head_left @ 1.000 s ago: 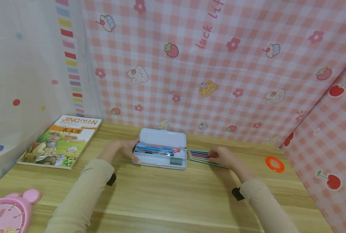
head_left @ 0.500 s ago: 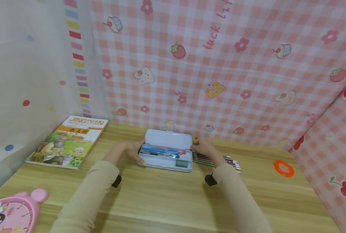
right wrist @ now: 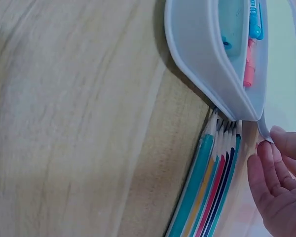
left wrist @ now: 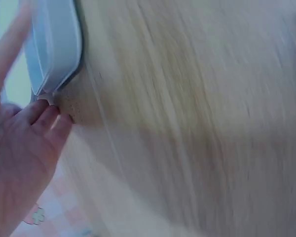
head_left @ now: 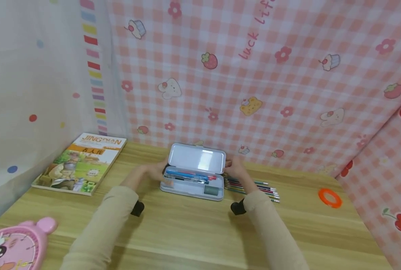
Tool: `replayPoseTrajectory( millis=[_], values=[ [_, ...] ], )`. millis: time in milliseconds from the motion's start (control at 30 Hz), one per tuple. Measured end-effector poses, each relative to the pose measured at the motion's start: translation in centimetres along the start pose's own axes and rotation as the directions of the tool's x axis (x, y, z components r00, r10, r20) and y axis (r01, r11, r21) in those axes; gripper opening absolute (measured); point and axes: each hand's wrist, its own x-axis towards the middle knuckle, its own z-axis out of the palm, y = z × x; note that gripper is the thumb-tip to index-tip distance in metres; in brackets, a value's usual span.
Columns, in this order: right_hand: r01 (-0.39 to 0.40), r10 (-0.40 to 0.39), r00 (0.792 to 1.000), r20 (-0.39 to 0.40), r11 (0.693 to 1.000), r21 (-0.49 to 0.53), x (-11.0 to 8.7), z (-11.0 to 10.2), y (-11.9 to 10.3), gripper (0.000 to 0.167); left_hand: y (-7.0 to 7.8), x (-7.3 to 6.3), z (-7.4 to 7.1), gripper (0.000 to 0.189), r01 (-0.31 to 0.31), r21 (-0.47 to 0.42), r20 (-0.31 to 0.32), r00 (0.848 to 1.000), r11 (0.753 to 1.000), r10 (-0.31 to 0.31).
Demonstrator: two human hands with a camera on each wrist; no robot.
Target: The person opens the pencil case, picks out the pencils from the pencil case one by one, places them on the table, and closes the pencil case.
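A white pencil case [head_left: 183,188] lies on the wooden table with its lid [head_left: 187,158] tilted up at the back. Inside are blue and red pens [head_left: 188,175] and a grey-green block [head_left: 211,190]. My left hand [head_left: 153,173] holds the case's left end; in the left wrist view its fingertips [left wrist: 49,116] meet the corner by the hinge, with the thumb over the case. My right hand [head_left: 237,171] pinches the lid's right edge between thumb and fingers, plainest in the right wrist view. Several pencils [head_left: 252,186] lie side by side, sharpened tips against the case's right end.
A book [head_left: 80,167] lies at the back left, and a pink clock [head_left: 13,243] at the front left. To the right is an orange ring [head_left: 329,198]. A checked cloth wall [head_left: 193,97] rises close behind the case.
My right hand has left the pencils and moved left to the lid. The lid has tilted further upright since half a second ago. The left hand has stayed at the case's left end.
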Motion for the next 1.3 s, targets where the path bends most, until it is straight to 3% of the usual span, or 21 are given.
replayPoseTrajectory(
  millis=[33,67,167,233,300,467,533,600,633,700,800,867,933,967,1033,1100,1167,1200,1233,1267,1300],
  values=[
    [0.013,-0.013,1.000,0.001,1.000,0.015,0.0,0.0,0.1,0.048,-1.5,1.1,-0.1,0.096,-0.095,-0.064,-0.032,0.995,0.993,0.093],
    [-0.008,0.008,1.000,-0.010,1.000,0.012,-0.3,0.0,-0.3,0.048,-2.6,2.0,-0.3,0.086,-0.144,-0.100,-0.064,0.988,0.984,0.139],
    [-0.059,0.059,0.998,-0.035,0.998,0.010,-1.4,-0.3,-2.5,0.049,-8.2,6.8,-0.7,0.061,-0.227,-0.154,-0.197,0.961,0.962,0.195],
    [-0.102,0.102,0.994,-0.035,0.995,-0.004,-2.3,-0.6,-4.6,0.050,-13.1,11.3,-1.0,0.054,-0.200,-0.138,-0.293,0.944,0.970,0.153],
    [-0.100,0.101,0.994,-0.038,0.995,0.012,-3.1,-0.8,-6.0,0.049,-17.5,15.4,-1.2,0.055,-0.116,-0.140,-0.369,0.928,0.983,0.057],
    [-0.185,0.186,0.982,-0.033,0.982,0.041,-7.8,-1.8,-15.1,0.044,-29.5,25.8,-1.7,0.052,-0.049,-0.182,-0.494,0.868,0.982,-0.048],
    [-0.272,0.273,0.962,-0.025,0.961,0.044,-9.5,-2.2,-18.4,0.045,-28.2,24.9,-1.4,0.050,-0.027,-0.174,-0.517,0.853,0.984,-0.068],
    [-0.278,0.279,0.960,-0.013,0.958,0.071,-9.9,-2.3,-19.2,0.045,-25.0,22.4,-1.3,0.048,-0.022,-0.168,-0.512,0.856,0.986,-0.068],
    [-0.238,0.240,0.971,-0.004,0.963,0.125,-9.4,-2.3,-17.8,0.044,-22.8,20.5,-1.2,0.048,-0.014,-0.170,-0.501,0.862,0.985,-0.074],
    [-0.253,0.256,0.967,0.009,0.950,0.182,-8.1,-2.1,-15.5,0.046,-17.7,16.0,-0.8,0.045,-0.067,-0.160,-0.510,0.860,0.985,-0.025],
    [-0.238,0.250,0.968,-0.008,0.933,0.269,-7.2,-2.0,-13.6,0.050,-16.4,14.9,-0.8,0.046,-0.046,-0.253,-0.456,0.887,0.966,-0.077],
    [-0.304,0.328,0.944,-0.040,0.910,0.281,-7.7,-2.1,-14.9,0.058,-16.8,15.1,-0.7,0.042,-0.111,-0.284,-0.479,0.877,0.952,-0.041],
    [-0.333,0.370,0.927,-0.053,0.882,0.334,-8.6,-2.3,-16.4,0.065,-15.9,14.7,-0.6,0.040,-0.041,-0.333,-0.462,0.878,0.942,-0.125],
    [-0.374,0.418,0.907,-0.052,0.856,0.358,-9.2,-2.4,-17.7,0.068,-15.9,14.6,-0.5,0.038,-0.061,-0.336,-0.475,0.872,0.940,-0.113],
    [-0.393,0.446,0.894,-0.050,0.832,0.391,-9.9,-2.7,-19.0,0.074,-15.6,14.3,-0.4,0.035,-0.071,-0.341,-0.496,0.860,0.937,-0.116],
    [-0.412,0.473,0.880,-0.034,0.798,0.439,-10.3,-2.9,-19.9,0.075,-14.6,13.4,-0.3,0.035,-0.028,-0.355,-0.486,0.859,0.935,-0.158],
    [-0.410,0.477,0.878,-0.037,0.789,0.457,-10.4,-3.1,-20.2,0.072,-14.3,13.1,-0.1,0.032,-0.060,-0.343,-0.504,0.854,0.937,-0.130],
    [-0.408,0.471,0.882,-0.021,0.785,0.465,-10.4,-3.1,-20.3,0.070,-13.9,12.7,-0.1,0.032,-0.039,-0.348,-0.495,0.856,0.937,-0.149],
    [-0.401,0.460,0.888,0.005,0.768,0.499,-10.4,-3.1,-20.3,0.067,-13.9,12.8,0.0,0.030,-0.047,-0.334,-0.510,0.849,0.941,-0.139],
    [-0.399,0.448,0.893,0.035,0.753,0.523,-10.4,-3.2,-20.3,0.066,-14.0,12.8,0.0,0.030,-0.047,-0.329,-0.503,0.854,0.943,-0.133],
    [-0.399,0.431,0.899,0.071,0.745,0.534,-10.5,-3.3,-20.2,0.066,-14.2,12.9,0.1,0.028,-0.088,-0.311,-0.524,0.846,0.946,-0.093]
  ],
)
